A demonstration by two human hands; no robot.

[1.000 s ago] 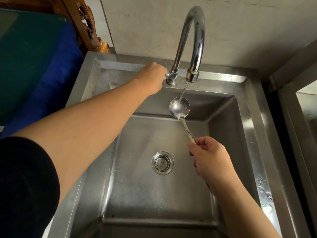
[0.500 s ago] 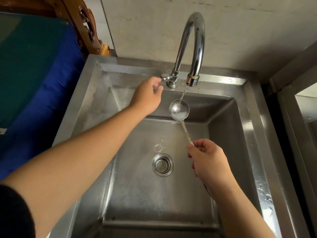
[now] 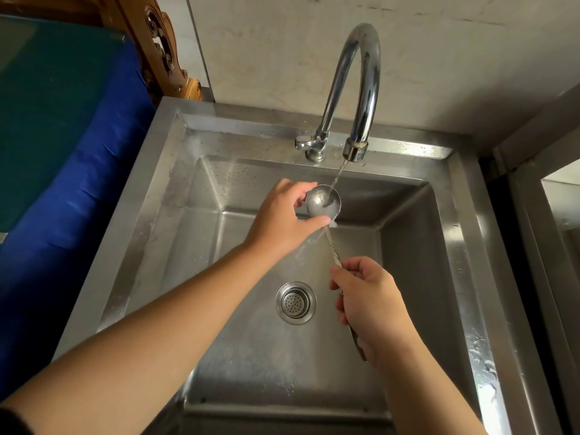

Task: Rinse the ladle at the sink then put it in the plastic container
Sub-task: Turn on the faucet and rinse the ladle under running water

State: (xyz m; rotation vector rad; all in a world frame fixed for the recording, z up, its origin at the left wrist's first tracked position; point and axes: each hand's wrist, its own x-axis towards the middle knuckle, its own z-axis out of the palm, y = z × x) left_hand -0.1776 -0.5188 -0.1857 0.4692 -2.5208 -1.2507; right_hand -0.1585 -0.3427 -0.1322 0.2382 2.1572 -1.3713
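Note:
A small steel ladle point(image 3: 322, 200) hangs over the steel sink point(image 3: 163, 171), its bowl under the thin stream from the curved tap point(image 3: 361, 89). Water fills the bowl and spills over its near rim. My right hand point(image 3: 368, 296) grips the ladle's handle low down, the handle's end poking out below my palm. My left hand point(image 3: 282, 216) cups the bowl from the left, thumb and fingers touching its rim. The plastic container is not in view.
The tap's lever point(image 3: 303, 142) sits left of its base on the sink's back ledge. A round drain strainer point(image 3: 295, 302) lies in the basin floor. A blue-and-green padded surface point(image 3: 62, 136) borders the sink on the left; a metal frame point(image 3: 539, 199) stands at the right.
My left hand has left the tap lever and come down to the ladle's bowl. Water now runs steadily into the bowl. My right hand has kept its hold on the handle.

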